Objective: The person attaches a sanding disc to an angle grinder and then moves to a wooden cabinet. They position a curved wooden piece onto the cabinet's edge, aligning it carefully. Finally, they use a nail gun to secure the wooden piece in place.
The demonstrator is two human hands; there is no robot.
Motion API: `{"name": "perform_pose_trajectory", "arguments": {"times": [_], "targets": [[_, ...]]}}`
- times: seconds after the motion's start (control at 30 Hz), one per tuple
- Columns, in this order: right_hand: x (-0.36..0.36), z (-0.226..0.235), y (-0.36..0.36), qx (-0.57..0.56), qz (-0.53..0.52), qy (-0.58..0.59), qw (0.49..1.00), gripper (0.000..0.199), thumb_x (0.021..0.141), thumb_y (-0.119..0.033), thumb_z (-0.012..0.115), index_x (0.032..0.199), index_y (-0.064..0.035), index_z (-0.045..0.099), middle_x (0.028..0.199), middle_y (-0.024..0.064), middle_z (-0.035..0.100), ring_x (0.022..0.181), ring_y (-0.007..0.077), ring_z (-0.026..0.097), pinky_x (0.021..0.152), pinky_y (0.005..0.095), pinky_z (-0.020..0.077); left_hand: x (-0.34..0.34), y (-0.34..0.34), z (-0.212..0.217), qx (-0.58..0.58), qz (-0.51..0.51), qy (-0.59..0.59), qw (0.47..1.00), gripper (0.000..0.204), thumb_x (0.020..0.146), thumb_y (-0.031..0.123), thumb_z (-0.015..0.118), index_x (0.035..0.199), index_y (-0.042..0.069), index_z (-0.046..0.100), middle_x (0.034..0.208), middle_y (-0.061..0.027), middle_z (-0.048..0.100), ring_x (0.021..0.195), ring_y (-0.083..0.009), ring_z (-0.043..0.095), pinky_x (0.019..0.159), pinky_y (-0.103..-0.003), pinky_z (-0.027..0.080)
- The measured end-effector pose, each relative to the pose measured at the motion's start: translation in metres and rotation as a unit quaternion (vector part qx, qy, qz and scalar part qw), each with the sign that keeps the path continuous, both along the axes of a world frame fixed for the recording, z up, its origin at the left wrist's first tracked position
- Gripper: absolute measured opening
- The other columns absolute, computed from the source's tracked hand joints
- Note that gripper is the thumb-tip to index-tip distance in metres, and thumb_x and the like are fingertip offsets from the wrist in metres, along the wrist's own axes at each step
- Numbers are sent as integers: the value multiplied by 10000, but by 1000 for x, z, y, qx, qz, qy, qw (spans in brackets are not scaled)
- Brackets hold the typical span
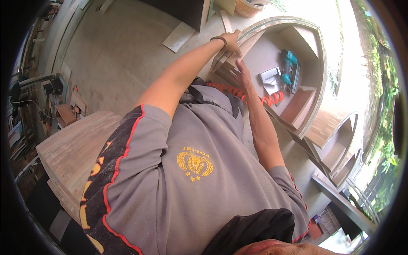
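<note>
My left hand (232, 43), with a dark beaded bracelet at the wrist, reaches across to a wooden board (250, 46) at the near-left end of a curved wooden cabinet frame (318, 40). Its fingers and thumb close round the board by the rim. Lower down, my right hand (244, 75) has its fingers stretched out and apart beside the same end of the frame; whether they touch the wood is hard to tell. Inside the frame lie a teal nail gun (289, 68) and an opened white box (270, 76). An orange coiled air hose (272, 100) runs behind my right forearm.
More curved wooden frames (335, 131) stand at the right. A laminated wooden panel (80, 140) lies at left. Loose board pieces (179, 37) rest on the concrete floor (123, 42), and a woven basket (248, 8) stands at the far edge.
</note>
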State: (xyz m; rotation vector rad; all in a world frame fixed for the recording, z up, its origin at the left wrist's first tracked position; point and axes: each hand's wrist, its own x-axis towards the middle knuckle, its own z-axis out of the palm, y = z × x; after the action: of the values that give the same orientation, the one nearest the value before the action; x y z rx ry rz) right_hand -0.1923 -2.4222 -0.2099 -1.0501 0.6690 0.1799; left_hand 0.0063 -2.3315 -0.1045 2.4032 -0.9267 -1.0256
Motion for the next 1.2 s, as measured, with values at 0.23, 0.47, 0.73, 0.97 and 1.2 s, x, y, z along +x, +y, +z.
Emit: {"name": "perform_pose_trajectory", "arguments": {"times": [0.23, 0.47, 0.73, 0.97, 1.2], "targets": [[0, 7, 3, 15, 1, 4, 1000, 902, 983, -576, 611, 1674, -157, 210, 1720, 141, 198, 1498, 423, 338, 1219, 510, 312, -6, 0, 6, 20, 9, -14, 1000, 1049, 634, 401, 939, 1419, 8, 366, 1243, -273, 682, 1127, -399, 702, 950, -448, 586], [1, -4, 1, 5, 6, -21, 1000, 898, 975, -584, 608, 1685, -225, 191, 1714, 109, 220, 1493, 421, 350, 1203, 504, 323, -8, 2, 6, -2, 13, -15, 1000, 1153, 611, 414, 931, 1503, 6, 327, 1241, -301, 679, 1123, -418, 695, 966, -449, 565], [-2, -9, -1, -20, -33, 7, 999, 972, 940, -501, 718, 1669, -104, 212, 1392, 83, 616, 1260, 249, 591, 1078, 347, 450, -6, 0, 4, 12, 2, -40, 999, 1158, 627, 446, 927, 1508, 8, 317, 1238, -294, 684, 1144, -408, 692, 990, -433, 564], [-2, 6, 0, -62, 0, -14, 998, 969, 924, -556, 726, 1656, -133, 253, 1519, 104, 524, 1376, 276, 518, 1097, 483, 411, 1, 2, -4, 4, -11, -38, 999, 1240, 621, 481, 919, 1540, -43, 272, 1253, -359, 644, 1183, -450, 660, 1014, -453, 538], [-4, -22, -6, -99, 7, -37, 994, 1010, 900, -575, 750, 1666, -152, 245, 1594, 117, 466, 1406, 268, 525, 1079, 572, 434, 3, -2, -7, 1, -30, -46, 998, 1212, 611, 506, 929, 1497, -38, 307, 1219, -363, 652, 1161, -462, 667, 1008, -464, 540]]}}
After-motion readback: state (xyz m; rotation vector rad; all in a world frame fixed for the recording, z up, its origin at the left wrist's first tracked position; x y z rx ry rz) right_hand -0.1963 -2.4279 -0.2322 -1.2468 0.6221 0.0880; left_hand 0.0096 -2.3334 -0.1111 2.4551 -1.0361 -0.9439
